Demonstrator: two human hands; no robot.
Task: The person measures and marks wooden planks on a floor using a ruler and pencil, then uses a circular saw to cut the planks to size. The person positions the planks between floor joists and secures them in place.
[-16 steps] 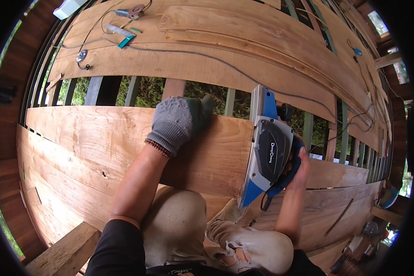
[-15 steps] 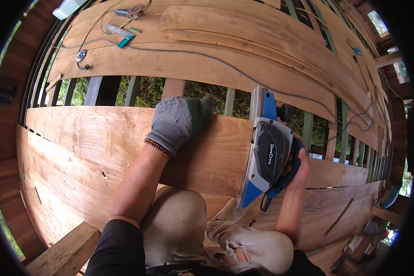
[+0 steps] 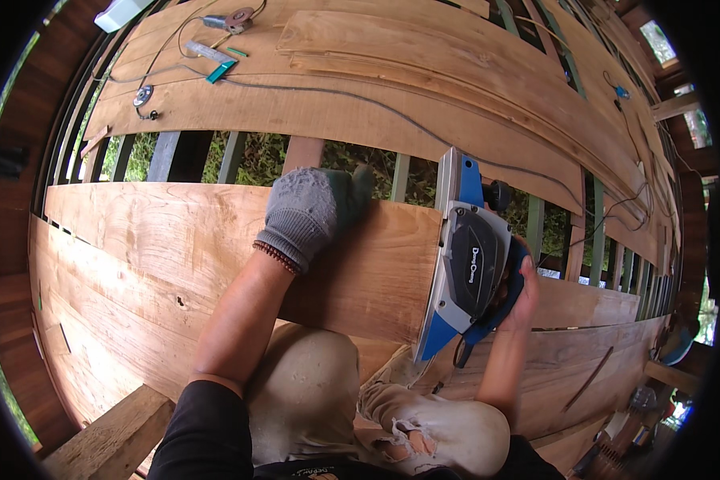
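Note:
My left hand [image 3: 316, 206], in a grey and green glove, grips the far edge of a wooden board [image 3: 368, 272]; its fingertips are hidden behind that edge. The board lies across, in front of my knees. At its right end a blue and silver electric hand planer [image 3: 468, 260] is tipped on its side, with its flat sole against the cut end. Bare, my right hand [image 3: 523, 292] wraps the planer's dark blue rear handle, and part of its fingers is hidden by the tool.
Beyond the board, open gaps between joists [image 3: 230, 158] show plants below. Far planks carry an angle grinder [image 3: 230, 21], a try square [image 3: 210, 54] with a green handle, and a long grey cable [image 3: 320, 90]. A thick timber [image 3: 112, 432] lies at lower left.

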